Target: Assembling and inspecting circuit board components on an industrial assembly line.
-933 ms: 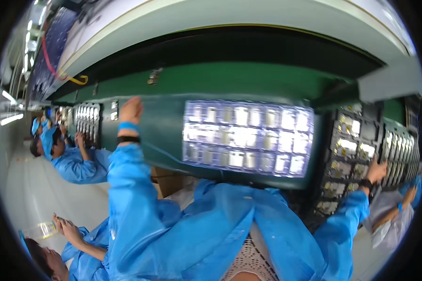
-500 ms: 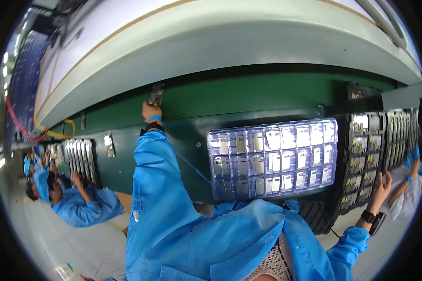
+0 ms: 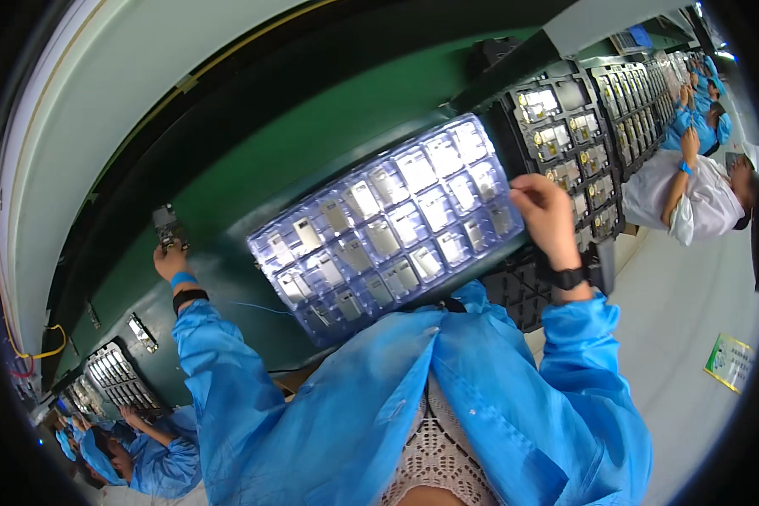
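Observation:
At the left, my left hand (image 3: pixel 171 260) is closed on the near end of a phone circuit board (image 3: pixel 167 221), a small flat grey and dark part, above the green work surface (image 3: pixel 253 173). In front of me a clear plastic tray (image 3: pixel 319 332) lies slanted, its rows of compartments holding thin silvery rectangular pieces. My right hand (image 3: pixel 550 215) is at the tray's right edge, thumb and fingers pinched together. What lies between those fingertips, if anything, is too small to make out.
Black trays (image 3: pixel 573 94) of metal-and-yellow parts stand to the right. Another black tray (image 3: pixel 514 295) sits lower, beside my right forearm. A loose board (image 3: pixel 142 333) and a filled tray (image 3: pixel 118 375) lie at the left. Co-workers (image 3: pixel 683 190) sit on both sides.
My right hand has come from beside the black trays to the clear tray's right edge, its fingers now pinched. The left hand still holds the board. The whole view has turned toward the right.

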A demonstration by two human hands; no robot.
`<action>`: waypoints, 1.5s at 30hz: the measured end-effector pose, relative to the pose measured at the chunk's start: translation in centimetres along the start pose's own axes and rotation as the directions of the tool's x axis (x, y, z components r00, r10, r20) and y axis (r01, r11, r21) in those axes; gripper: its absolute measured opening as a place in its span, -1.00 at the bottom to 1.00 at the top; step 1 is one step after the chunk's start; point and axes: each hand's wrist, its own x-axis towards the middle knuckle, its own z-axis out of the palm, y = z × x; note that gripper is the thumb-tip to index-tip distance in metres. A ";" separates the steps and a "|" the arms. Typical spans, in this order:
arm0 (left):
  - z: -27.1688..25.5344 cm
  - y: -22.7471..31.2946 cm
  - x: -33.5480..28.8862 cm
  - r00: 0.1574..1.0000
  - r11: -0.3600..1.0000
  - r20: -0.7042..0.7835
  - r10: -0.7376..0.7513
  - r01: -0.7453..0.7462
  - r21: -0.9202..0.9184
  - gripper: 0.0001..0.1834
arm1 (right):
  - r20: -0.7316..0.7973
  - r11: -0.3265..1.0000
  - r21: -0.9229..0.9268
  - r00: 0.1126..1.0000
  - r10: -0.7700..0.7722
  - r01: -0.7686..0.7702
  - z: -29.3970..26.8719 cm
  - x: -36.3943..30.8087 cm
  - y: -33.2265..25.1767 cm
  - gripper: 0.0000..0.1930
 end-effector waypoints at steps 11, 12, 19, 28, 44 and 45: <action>-4.0 15.0 -22.5 0.960 0.884 0.227 0.164 -0.041 -0.466 -0.69 | 0.124 0.806 -0.401 0.897 -0.424 0.436 7.2 -1.9 -4.0 -0.80; -3.8 15.9 -24.3 0.944 0.891 0.249 0.214 -0.084 -0.447 -0.70 | 0.131 0.794 -0.447 0.908 -0.398 0.412 7.7 -2.0 -3.8 -0.78; 1.9 20.8 -37.2 0.903 0.854 0.399 0.161 0.076 -0.515 -0.71 | 0.135 0.883 -0.182 0.901 -0.413 0.433 8.2 -1.7 -2.4 -0.83; 5.6 23.5 -44.9 0.705 0.836 0.700 0.110 0.315 -0.449 -0.69 | -0.022 0.717 0.556 0.870 -0.493 0.420 -2.7 -0.9 -7.7 -0.93; 7.7 25.8 -49.4 0.617 0.857 0.774 0.141 0.315 -0.407 -0.65 | 0.483 0.801 0.596 0.818 -0.313 -0.045 -5.7 -4.1 -9.6 -0.87; 7.7 25.9 -49.5 0.618 0.857 0.774 0.139 0.316 -0.407 -0.65 | 0.490 0.798 0.600 0.812 -0.319 -0.049 -5.7 -4.1 -9.6 -0.86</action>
